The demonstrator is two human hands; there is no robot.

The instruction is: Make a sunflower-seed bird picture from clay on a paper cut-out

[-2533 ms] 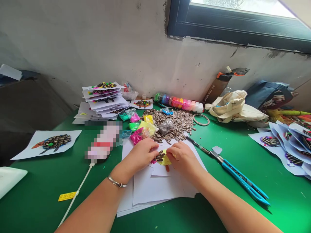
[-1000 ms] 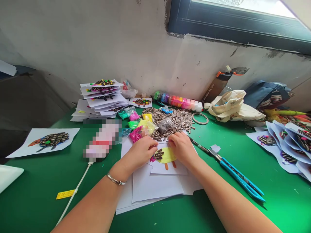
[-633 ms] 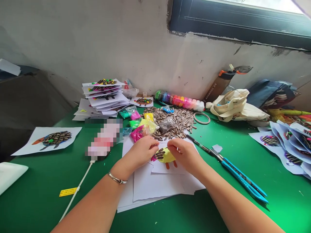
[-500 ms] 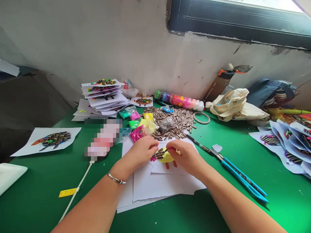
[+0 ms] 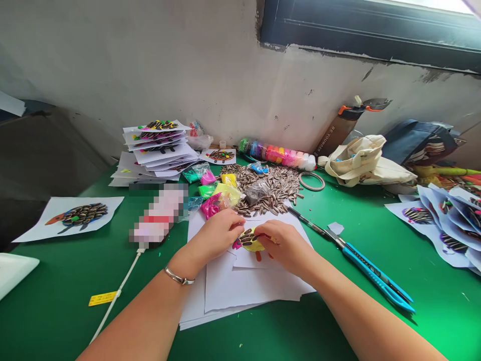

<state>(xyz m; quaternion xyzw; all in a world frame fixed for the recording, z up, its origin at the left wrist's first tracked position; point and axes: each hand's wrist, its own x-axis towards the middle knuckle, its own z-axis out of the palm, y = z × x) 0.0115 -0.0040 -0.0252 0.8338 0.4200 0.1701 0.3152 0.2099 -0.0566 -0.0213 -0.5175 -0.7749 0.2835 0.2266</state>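
A sheet of paper bears a yellow clay animal shape (image 5: 249,246) with a pink head, brown legs and several sunflower seeds set in its left part. My right hand (image 5: 287,245) covers the shape's right side, fingers pinched on a sunflower seed at the surface, largely hidden. Just left of the shape, my left hand (image 5: 220,234) rests at the sheet's upper left with thumb and fingers drawn together. Whatever lies between those fingertips is hidden. Under the sheet is a stack of white paper (image 5: 240,293).
Behind my hands lie a sunflower seed heap (image 5: 280,188) and bagged coloured clay (image 5: 214,203). A pen (image 5: 306,220) and blue cutter (image 5: 376,276) lie right. Finished pictures (image 5: 158,150) are stacked at back left. Left are a pixelated object (image 5: 160,215) with a cable and a single picture (image 5: 84,215).
My right hand has shifted slightly left and lower over the yellow shape, covering more of its legs. The left hand stays nearly in place.
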